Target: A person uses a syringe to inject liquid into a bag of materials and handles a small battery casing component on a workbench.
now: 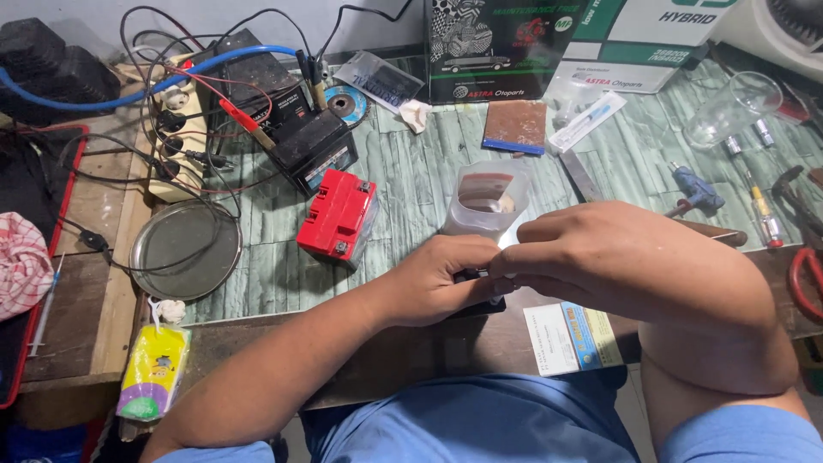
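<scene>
Both hands meet over the counter's (411, 184) front edge. Left hand (441, 279) has its fingers curled tight around a small black thing (480, 276). Right hand (591, 257) pinches it too. Behind them stands a clear plastic cup (487, 199).

The workbench (411, 180), covered in pale green plank-pattern sheeting, carries a red battery (339, 214) near its middle. Left of the battery lies a round metal lid (184, 250); behind it a black battery (315, 148) with clipped wires; to its right a clear plastic cup (485, 199); far right a blue-handled tool (696, 190).
</scene>
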